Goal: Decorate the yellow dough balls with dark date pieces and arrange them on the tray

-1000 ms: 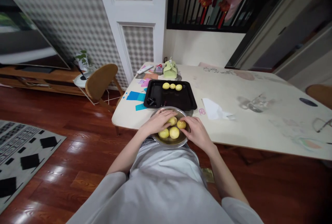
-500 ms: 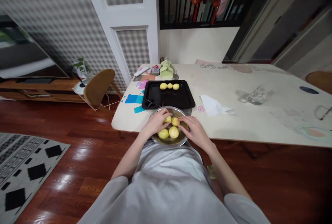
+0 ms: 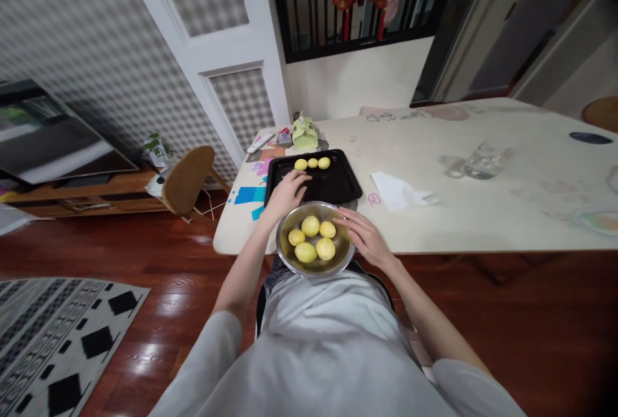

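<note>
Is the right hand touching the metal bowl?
Touching. The head view shows the right hand resting on the right rim of the bowl, fingers lying over the edge beside the yellow balls, with no gap visible.

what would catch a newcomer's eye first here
A round steel bowl of five yellow dough balls sits at the table's near edge, the right hand on its rim. Just behind, a black baking tray holds three more at its far side, the left hand reaching over it.

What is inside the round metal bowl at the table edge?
The round metal bowl holds five yellow dough balls, all uncovered. The right hand rests at its rim; whatever is beneath the balls is hidden.
</note>
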`<state>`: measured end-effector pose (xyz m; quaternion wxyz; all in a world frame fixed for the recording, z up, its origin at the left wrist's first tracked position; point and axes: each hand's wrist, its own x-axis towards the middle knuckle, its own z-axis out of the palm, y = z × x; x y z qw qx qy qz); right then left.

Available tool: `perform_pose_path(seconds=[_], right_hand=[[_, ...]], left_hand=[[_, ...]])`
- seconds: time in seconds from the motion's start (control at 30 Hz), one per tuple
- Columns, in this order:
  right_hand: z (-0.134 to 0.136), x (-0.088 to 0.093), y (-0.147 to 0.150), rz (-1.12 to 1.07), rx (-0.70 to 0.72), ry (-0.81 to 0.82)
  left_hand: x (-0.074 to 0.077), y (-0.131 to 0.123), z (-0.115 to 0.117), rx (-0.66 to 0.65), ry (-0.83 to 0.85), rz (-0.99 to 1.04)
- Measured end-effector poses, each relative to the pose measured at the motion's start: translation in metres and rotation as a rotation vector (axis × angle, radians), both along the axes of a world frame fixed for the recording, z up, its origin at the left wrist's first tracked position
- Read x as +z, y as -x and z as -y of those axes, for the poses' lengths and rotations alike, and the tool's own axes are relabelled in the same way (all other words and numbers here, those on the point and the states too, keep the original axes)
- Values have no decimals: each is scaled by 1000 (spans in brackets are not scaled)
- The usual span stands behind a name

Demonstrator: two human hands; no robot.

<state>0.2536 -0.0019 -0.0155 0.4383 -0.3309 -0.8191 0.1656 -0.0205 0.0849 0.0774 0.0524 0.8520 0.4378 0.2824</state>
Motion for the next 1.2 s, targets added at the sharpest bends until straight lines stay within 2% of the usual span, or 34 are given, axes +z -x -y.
perform_pose_path(seconds=[0.07, 0.13, 0.23, 0.37, 0.53, 0.63, 0.7, 0.8, 0.9, 1.03, 1.1, 1.2], right_hand=[[0, -1, 1, 12, 6, -17], [0, -2, 1, 22, 5, -31], [0, -3, 3, 33, 3, -46], [0, -1, 4, 38, -2, -54], [0, -1, 6, 36, -5, -62], [-1, -1, 6, 41, -6, -68], [0, 0, 5, 50, -10, -81], [3, 2, 5, 72, 7, -114], [7, 2, 9, 85, 66, -151], [16, -2, 17, 96, 96, -188], [19, -2, 19, 111, 77, -190], [23, 1, 22, 136, 82, -207]], left_hand=[[0, -3, -42, 30, 71, -67], [-4, -7, -81, 120, 174, -107], [-12, -13, -121, 178, 221, -128], [-22, -16, -139, 224, 231, -116], [-20, -17, -133, 243, 201, -91], [-9, -15, -118, 214, 156, -73], [2, -12, -99, 170, 97, -42], [18, -7, -52, 20, 12, 47], [26, -2, 8, -121, 93, 118], [17, 5, 77, -200, 235, 96], [8, 8, 98, -203, 264, 81], [-5, 10, 115, -174, 270, 75]])
